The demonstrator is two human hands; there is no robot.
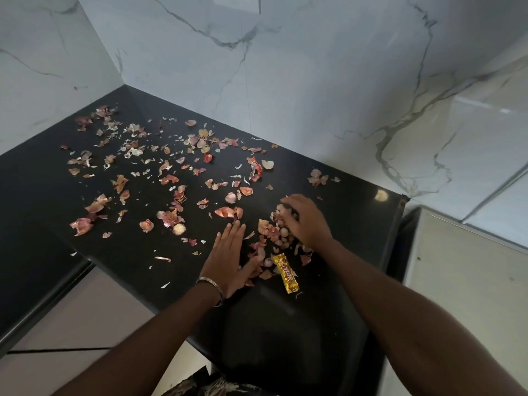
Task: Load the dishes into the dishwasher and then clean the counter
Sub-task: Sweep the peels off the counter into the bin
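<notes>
Left hand (228,258) flat, fingers (233,234) straight on desk (357,212) | right hand (307,221) cupped over peels (268,228) heaped between fingers | judged light, brittle, flyaway; best scooped underneath, not pinched | wrapper (285,272) just beside thumb.

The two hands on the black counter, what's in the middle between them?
In the head view, a heap of onion peels lies between the left hand and the right hand, with a yellow candy wrapper at its near edge.
</notes>
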